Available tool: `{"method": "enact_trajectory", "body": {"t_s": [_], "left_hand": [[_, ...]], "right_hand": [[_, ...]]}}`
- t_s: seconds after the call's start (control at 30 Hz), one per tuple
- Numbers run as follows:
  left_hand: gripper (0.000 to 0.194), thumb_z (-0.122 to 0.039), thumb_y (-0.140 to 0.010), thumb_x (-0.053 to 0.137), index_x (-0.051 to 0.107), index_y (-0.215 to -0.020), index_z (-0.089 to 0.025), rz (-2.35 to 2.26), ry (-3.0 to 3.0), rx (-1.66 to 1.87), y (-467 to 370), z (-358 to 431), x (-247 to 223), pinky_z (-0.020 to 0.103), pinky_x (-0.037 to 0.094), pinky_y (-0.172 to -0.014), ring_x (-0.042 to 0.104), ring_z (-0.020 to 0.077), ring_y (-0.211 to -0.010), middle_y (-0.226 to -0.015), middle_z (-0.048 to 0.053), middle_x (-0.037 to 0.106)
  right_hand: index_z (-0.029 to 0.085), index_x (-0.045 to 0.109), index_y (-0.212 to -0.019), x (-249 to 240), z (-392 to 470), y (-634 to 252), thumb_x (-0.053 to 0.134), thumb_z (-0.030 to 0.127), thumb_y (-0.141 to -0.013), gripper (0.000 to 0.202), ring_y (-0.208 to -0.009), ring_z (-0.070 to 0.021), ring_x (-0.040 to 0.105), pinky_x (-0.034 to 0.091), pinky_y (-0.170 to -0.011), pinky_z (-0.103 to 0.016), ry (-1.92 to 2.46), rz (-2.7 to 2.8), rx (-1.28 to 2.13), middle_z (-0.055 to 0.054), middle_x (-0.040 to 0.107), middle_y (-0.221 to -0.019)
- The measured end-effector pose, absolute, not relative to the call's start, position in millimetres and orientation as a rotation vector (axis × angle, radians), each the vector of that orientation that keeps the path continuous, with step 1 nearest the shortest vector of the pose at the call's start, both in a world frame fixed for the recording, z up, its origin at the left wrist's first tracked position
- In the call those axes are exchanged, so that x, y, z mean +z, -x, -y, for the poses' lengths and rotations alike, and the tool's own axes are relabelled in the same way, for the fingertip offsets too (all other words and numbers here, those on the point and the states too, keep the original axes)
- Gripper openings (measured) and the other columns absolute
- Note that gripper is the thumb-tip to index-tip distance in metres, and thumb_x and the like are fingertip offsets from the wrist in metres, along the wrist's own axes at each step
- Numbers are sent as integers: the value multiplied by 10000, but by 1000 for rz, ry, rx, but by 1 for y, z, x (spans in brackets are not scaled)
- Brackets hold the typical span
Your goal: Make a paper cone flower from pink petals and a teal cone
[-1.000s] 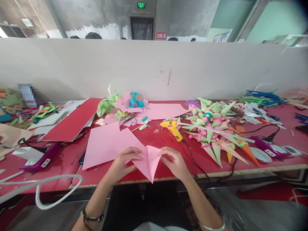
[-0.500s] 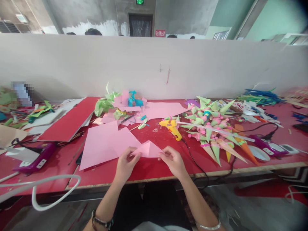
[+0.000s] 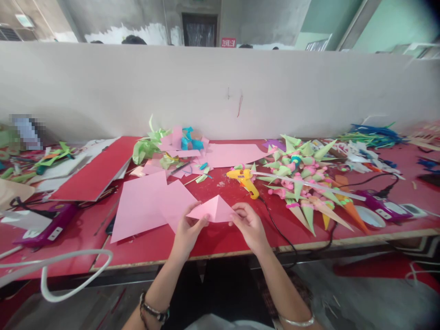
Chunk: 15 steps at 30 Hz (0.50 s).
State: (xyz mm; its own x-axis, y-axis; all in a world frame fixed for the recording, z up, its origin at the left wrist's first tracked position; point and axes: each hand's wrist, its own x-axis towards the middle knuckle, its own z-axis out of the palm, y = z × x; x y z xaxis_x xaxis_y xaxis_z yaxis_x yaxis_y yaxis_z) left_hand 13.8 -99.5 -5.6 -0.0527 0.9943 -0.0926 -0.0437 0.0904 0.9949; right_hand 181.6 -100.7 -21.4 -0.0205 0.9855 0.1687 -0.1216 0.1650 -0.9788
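Note:
A small piece of pink paper [image 3: 216, 210], creased down its middle into a peaked shape, is held just above the front of the red table [image 3: 151, 250]. My left hand [image 3: 190, 228] pinches its left side, thumb on the near face. At the right corner, my right hand [image 3: 248, 224] grips it between thumb and fingers. Behind my left hand lie larger pink sheets [image 3: 139, 206], flat and overlapping. A yellow glue gun [image 3: 244, 181] rests beyond my right hand, with a clear glue stick [image 3: 309, 184] reaching out from its back over the paper cones.
Green, pink and orange paper cones [image 3: 308, 215] are heaped at the right. Paper scraps [image 3: 151, 146] lie at the back. Purple power strips [image 3: 51, 227] sit on both sides, and a black cord [image 3: 275, 229] trails over the front edge. A white cable loop [image 3: 74, 293] hangs at left.
My left hand has moved slightly right and up along the pink paper, its thumb now further onto the face. The paper is raised a little and its peak stands sharper. My right hand has barely moved.

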Motion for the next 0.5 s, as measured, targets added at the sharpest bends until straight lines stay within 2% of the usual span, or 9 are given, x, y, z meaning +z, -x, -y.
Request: {"method": "enact_trajectory", "body": {"t_s": [0.07,0.13,0.17,0.3,0.5], "left_hand": [[323,-403,-664,638,636,-837,-130,-1328,-1136,1133,-14,100,-4,224,443,-547,591,151,-583,-567,9,636],[304,-424,-673,618,642,-618,-127,-1344,-1194,1093,-14,100,-5,234,443,-558,586,155,-563,-540,28,633],[314,-425,-676,613,635,-570,-130,-1329,-1213,1093,-14,100,-5,237,445,-572,584,153,-561,-541,30,635],[293,-414,-673,620,652,-610,-129,-1287,-1170,1140,-12,100,-10,237,449,-584,594,155,-584,-574,30,652],[271,-392,-703,597,673,-666,-134,-1234,-1271,1102,-10,100,-17,235,450,-578,596,158,-598,-603,32,667]], "right_hand": [[203,486,-882,-21,101,-182,581,292,-743,190,-592,-103,583,469,-627,-246,979,1216,1170,23,588,-704],[207,486,-908,-21,101,-181,594,297,-731,226,-600,-109,592,477,-635,-255,981,1188,1194,16,604,-718],[208,489,-921,-21,102,-180,606,303,-719,252,-608,-113,599,483,-638,-259,976,1162,1207,8,614,-738],[196,534,-931,-20,103,-171,665,322,-656,329,-672,-151,632,507,-676,-298,941,1084,1275,-25,649,-809],[154,630,-781,-14,105,-159,653,335,-670,214,-638,-177,636,525,-682,-339,1017,1140,1298,-37,676,-695]]}}
